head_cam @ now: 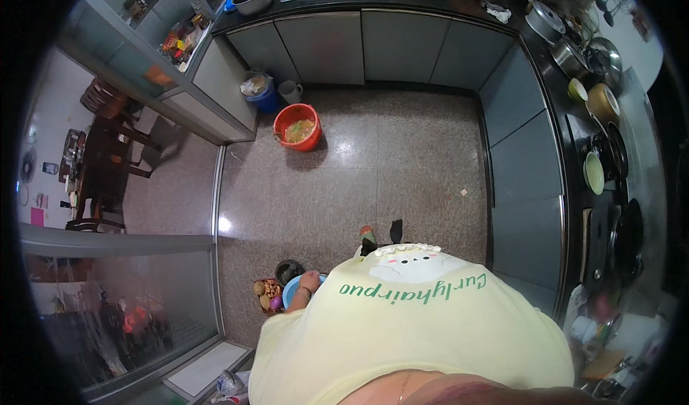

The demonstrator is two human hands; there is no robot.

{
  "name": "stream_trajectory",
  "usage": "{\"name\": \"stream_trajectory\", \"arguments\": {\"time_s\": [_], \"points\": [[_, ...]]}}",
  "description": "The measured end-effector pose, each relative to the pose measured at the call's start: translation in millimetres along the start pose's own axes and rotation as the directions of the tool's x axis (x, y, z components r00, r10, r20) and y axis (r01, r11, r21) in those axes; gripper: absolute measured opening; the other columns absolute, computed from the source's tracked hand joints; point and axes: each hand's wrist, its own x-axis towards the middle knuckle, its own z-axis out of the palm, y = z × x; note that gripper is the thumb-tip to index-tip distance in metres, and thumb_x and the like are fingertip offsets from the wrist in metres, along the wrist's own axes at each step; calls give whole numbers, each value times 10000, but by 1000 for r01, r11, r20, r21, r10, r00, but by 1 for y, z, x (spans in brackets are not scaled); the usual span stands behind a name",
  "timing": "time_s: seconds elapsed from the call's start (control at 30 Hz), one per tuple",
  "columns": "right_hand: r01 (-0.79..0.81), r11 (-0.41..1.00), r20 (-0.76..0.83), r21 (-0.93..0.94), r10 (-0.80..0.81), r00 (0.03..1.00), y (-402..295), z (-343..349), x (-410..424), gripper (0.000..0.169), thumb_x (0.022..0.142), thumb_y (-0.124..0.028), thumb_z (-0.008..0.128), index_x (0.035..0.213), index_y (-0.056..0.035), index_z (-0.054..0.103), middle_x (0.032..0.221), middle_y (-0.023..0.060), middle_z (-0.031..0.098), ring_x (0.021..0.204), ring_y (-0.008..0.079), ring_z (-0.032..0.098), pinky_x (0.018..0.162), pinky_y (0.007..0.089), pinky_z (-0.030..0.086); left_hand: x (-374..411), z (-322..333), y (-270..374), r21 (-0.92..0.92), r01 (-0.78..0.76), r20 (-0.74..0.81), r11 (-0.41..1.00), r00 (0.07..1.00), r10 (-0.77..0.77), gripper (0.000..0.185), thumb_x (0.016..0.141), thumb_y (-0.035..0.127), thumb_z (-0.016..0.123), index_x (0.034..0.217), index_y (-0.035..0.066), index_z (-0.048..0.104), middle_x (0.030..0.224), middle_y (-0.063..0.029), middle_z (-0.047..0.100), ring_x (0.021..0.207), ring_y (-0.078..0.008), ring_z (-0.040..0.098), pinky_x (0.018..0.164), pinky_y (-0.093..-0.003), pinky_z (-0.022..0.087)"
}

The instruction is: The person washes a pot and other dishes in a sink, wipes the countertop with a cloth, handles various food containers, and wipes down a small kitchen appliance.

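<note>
My left hand [309, 280] reaches down at the lower left, over a light blue basin [289, 291], at or near its rim. The fingers look curled, but whether they grip anything is too small to tell. My yellow shirt hides much of the basin. Beside it stand a dark round bowl or pot [289, 271] and a basket [260, 299] with a purple onion [276, 303] and several brown root vegetables. My right hand is out of view. Before me on the floor is a red bucket [279, 129] with yellowish and green matter inside.
Behind the red bucket stand a blue bin [266, 102] and a grey jug [290, 92]. Grey cabinets [403, 47] line the far and right sides under a dark counter with pots. A glass partition [124, 308] and its floor track [217, 190] are at left.
</note>
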Motion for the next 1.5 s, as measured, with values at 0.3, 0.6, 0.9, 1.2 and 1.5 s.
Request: {"name": "stream_trajectory", "arguments": {"time_s": [0.3, 0.6, 0.9, 1.2, 1.5], "points": [[-69, 991, -47, 110, 74, 996, -87, -5, 51, 123, 829, -130, 587, 781, -47, 664, 748, 94, 649, 678, 206, 614, 591, 321, 465, 105, -153, 282, -321, 26, -21, 947, 999, -35, 334, 954, 248, 506, 1218, 56, 578, 842, -41, 633, 688, -138, 603, 551, -308, 485], [-73, 995, 123, 73, 63, 990, -278, -7, 158, 140, 813, -148, 580, 747, -44, 647, 706, 98, 634, 626, 223, 603, 542, 349, 453, 127, -136, 374, -284, 71, -17, 956, 997, -79, 370, 915, 297, 565, 1176, 42, 626, 919, -98, 697, 738, -200, 669, 640, -335, 526], [368, 764, 335, 529, -587, 737, -730, 195, 212, 358, 932, -270, 579, 1172, -5, 557, 1090, 147, 625, 897, 258, 650, 710, 380, 557, 250, -66, 239, -33, 73, -58, 997, 996, -74, 378, 876, 368, 571, 1087, 71, 671, 994, -182, 689, 915, -336, 661, 777, -418, 507], [955, 293, 235, 49, -933, 274, -918, 312, 261, 374, 980, -157, 474, 1339, -54, 455, 1349, 87, 502, 1238, 245, 478, 1056, 379, 372, 357, -221, 425, -327, 3, -52, 945, 998, -21, 341, 896, 323, 548, 987, 16, 666, 893, -169, 694, 832, -303, 667, 718, -409, 506], [780, 82, 94, -620, -980, 178, -920, 281, 345, 335, 914, -240, 569, 1181, -39, 593, 1174, 183, 616, 1107, 355, 565, 977, 404, 432, 431, -420, 588, -144, -427, -524, 893, 798, 297, 303, 922, 250, 554, 1108, 30, 649, 1021, -202, 672, 959, -320, 656, 845, -383, 502]]}}
